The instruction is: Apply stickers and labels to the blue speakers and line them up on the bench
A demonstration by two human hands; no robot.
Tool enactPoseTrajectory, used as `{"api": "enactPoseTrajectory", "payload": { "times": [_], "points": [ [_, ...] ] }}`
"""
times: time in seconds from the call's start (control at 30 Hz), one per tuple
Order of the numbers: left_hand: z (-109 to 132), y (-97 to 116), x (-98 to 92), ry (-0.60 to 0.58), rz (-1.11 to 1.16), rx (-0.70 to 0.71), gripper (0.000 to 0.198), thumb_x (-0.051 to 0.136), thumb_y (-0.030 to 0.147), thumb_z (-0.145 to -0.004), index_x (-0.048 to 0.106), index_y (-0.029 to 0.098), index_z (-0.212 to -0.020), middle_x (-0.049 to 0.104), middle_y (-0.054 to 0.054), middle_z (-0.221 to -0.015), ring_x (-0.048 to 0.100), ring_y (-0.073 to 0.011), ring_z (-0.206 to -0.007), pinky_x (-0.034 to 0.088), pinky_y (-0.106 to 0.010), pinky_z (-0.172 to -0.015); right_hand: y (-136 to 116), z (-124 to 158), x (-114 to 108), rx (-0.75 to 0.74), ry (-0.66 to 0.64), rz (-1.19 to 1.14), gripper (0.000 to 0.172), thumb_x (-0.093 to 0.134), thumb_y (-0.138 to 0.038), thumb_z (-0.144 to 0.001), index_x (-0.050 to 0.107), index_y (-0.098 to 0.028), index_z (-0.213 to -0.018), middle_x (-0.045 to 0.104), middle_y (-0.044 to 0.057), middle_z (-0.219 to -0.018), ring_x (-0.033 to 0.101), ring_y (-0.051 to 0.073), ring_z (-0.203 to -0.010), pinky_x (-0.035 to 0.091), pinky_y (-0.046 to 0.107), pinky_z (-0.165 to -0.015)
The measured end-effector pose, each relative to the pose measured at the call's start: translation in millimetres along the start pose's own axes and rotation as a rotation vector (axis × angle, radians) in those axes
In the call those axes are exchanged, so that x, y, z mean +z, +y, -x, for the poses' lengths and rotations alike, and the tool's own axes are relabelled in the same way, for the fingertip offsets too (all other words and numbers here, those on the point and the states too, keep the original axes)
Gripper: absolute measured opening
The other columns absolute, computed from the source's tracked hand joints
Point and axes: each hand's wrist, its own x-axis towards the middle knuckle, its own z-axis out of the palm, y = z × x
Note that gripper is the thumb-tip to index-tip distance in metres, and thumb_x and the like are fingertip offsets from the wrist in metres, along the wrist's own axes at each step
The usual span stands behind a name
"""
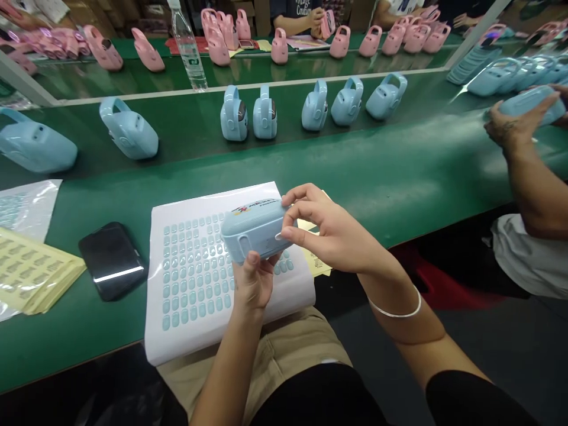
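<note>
My left hand [254, 283] grips a light blue plastic case [255, 228] from below, thumb on its near side. My right hand [326, 228] is at the case's right end, with thumb and fingers pinched against it. The case hovers over a white sheet of small blue stickers [195, 278] lying on the green table [399, 177], partly overhanging my lap.
A black phone [112, 260] lies left of the sheet, with yellow backing sheets [31, 275] further left. Several blue cases [265, 112] stand on the belt beyond, pink ones [279, 46] behind them, and a water bottle [189, 47]. A co-worker's hand [517, 124] at right holds another blue case.
</note>
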Motion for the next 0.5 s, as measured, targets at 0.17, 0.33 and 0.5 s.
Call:
{"api": "enactPoseTrajectory", "payload": {
  "times": [0.17,0.33,0.5],
  "points": [
    [0.3,1.9,-0.6,0.005,-0.018,0.006,0.087,0.087,0.048,-0.043,0.053,0.037,-0.122,0.067,-0.004,-0.117,0.065,-0.0269,-0.103,0.056,-0.033,-0.075,0.8,-3.1,5.4,-0.009,0.016,0.020,0.009,0.058,-0.018,-0.083,0.058,-0.018,-0.074,0.049,0.005,-0.103,0.052,0.017,-0.101,0.049,0.033,-0.088],
    [-1.1,2.6,-1.1,0.016,-0.003,0.002,0.082,0.088,0.036,-0.045,0.054,0.035,-0.120,0.070,-0.003,-0.111,0.067,-0.0235,-0.097,0.056,-0.032,-0.075,11.6,-5.1,22.7,-0.074,0.170,0.096,0.006,0.056,-0.017,-0.084,0.055,-0.018,-0.078,0.050,0.006,-0.099,0.054,0.019,-0.099,0.049,0.037,-0.089],
    [-2.3,3.0,-2.0,0.028,-0.002,0.003,0.068,0.084,0.035,-0.051,0.059,0.029,-0.114,0.072,-0.003,-0.103,0.069,-0.0205,-0.089,0.055,-0.026,-0.069,16.9,7.5,36.7,-0.283,0.239,0.141,0.007,0.054,-0.018,-0.088,0.055,-0.018,-0.081,0.048,0.010,-0.106,0.051,0.022,-0.112,0.047,0.041,-0.094]
  ]
}}
